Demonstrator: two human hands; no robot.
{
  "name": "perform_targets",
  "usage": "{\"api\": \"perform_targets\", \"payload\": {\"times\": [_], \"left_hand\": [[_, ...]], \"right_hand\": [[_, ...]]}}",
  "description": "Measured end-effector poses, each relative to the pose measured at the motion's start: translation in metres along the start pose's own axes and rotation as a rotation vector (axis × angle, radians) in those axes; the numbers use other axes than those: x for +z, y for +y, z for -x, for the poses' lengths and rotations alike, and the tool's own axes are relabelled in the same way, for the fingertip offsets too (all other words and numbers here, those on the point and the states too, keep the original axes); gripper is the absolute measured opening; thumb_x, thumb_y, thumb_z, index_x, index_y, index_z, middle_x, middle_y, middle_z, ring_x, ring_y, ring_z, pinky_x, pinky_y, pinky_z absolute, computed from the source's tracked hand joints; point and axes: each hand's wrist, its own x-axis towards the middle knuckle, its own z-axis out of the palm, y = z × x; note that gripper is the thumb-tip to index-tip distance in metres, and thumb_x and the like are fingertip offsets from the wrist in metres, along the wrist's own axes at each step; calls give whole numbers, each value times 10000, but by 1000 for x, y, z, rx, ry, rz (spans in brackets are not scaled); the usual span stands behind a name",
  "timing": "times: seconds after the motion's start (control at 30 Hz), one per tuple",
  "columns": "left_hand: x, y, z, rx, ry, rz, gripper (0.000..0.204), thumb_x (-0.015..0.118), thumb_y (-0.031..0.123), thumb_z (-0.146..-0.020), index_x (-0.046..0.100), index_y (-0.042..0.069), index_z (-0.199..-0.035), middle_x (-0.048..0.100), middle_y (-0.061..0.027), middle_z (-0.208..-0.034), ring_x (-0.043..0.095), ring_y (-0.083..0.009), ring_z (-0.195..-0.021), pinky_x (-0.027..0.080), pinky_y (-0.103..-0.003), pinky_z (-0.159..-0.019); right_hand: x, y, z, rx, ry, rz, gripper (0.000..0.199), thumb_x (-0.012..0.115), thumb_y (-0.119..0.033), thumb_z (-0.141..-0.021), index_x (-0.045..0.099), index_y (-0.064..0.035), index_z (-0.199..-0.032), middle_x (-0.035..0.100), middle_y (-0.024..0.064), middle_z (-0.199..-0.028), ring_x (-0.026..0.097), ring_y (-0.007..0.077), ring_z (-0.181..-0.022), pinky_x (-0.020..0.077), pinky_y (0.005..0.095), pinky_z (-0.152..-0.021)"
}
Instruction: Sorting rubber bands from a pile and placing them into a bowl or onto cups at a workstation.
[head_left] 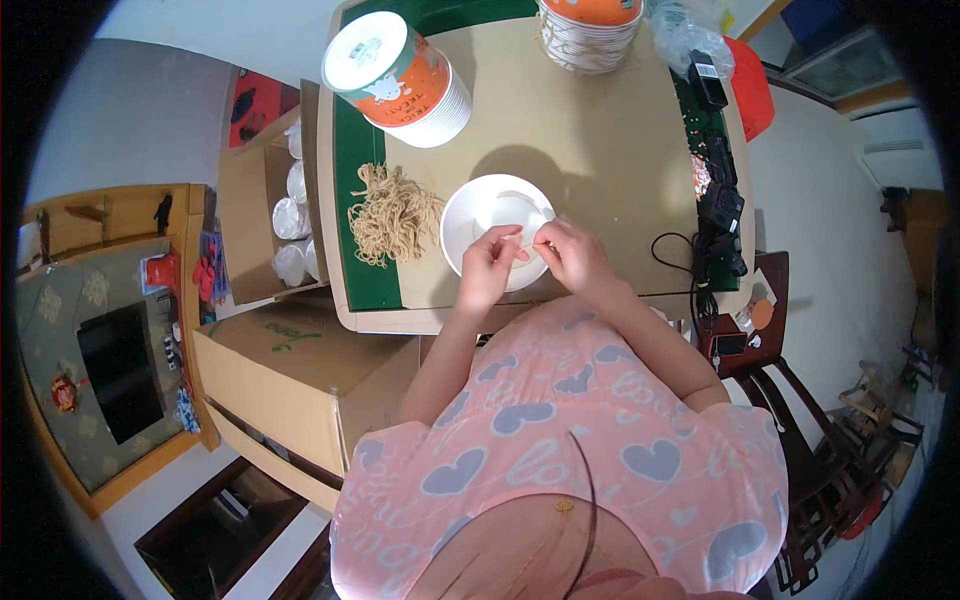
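Note:
A white paper bowl (462,222) stands before me on the brown cardboard sheet, and both my hands meet over its near right part. My left hand (488,264) pinches with its fingertips at the bowl's inner side. Close beside it, my right hand (577,258) has thumb and forefinger pressed together near the rim. Whatever lies between the fingertips is too small and pale to name. To the left of the bowl lies a loose heap of beige twine cords (390,215). Beyond it rises a stack of paper tubs (415,85), upside down, coloured orange, green and white.
At the far edge stands an orange-topped tub stack (590,40) with pale cords about its side. Clear plastic bags (690,30) lie beside it. Black power adapters and cables (720,205) line the table's right edge. Cardboard boxes (310,365) stand at the left.

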Motion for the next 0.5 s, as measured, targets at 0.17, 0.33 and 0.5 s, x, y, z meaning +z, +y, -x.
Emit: {"api": "perform_targets", "payload": {"times": [0.17,0.33,0.5], "left_hand": [[-12,2,-4,-242,-78,-73,322,464,268,-955,642,2,-987,571,-18,-598,435,-63,-520,368,-233,-500],[-10,7,-2,-282,-104,-115,260,494,214,-937,647,4,-956,559,-13,-604,449,-56,-538,367,-225,-503],[-5,2,1,-174,-99,-48,109,577,80,-875,649,5,-908,576,-4,-634,450,-45,-554,360,-205,-507]], "right_hand": [[2,-1,3,54,33,-35,86,609,-115,-784,537,-69,-790,560,114,-741,573,310,-688,445,403,-579],[0,-3,2,76,29,-22,86,605,-110,-786,533,-63,-789,560,113,-742,572,310,-686,444,401,-579],[2,-3,2,89,35,-25,90,603,-109,-789,527,-61,-787,558,115,-743,571,312,-689,444,403,-580]]}}
